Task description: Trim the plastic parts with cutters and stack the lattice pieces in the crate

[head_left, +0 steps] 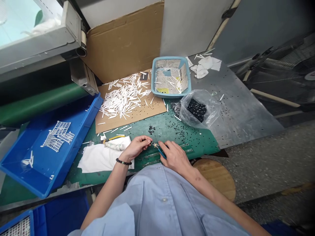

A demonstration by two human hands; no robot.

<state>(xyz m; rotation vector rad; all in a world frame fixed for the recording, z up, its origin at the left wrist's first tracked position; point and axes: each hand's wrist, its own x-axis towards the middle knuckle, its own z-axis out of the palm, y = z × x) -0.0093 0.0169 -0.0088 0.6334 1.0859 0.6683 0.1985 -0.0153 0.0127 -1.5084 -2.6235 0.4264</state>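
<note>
My left hand [139, 146] pinches a small black piece [151, 142] between thumb and fingertips. Wrapped round the blue handles of a pair of small cutting pliers [161, 151] is my right hand [173, 155]. The pliers' jaws meet the black piece at my left fingertips; whether they are closed on it I cannot tell. Just beyond my hands, several shiny black pieces [151, 129] lie in a small cluster on the green mat [137, 131]. Tiny black bits [180, 131] are scattered to the right of them.
White strips [123, 100] are heaped on a cardboard sheet [157, 109]. Behind stands a light-blue basket [154, 78], beside a clear bag [211, 113] of black pieces. At left are a blue tray [73, 131] with white lattice parts and a white cloth [94, 160] bearing a yellow-handled tool [115, 139].
</note>
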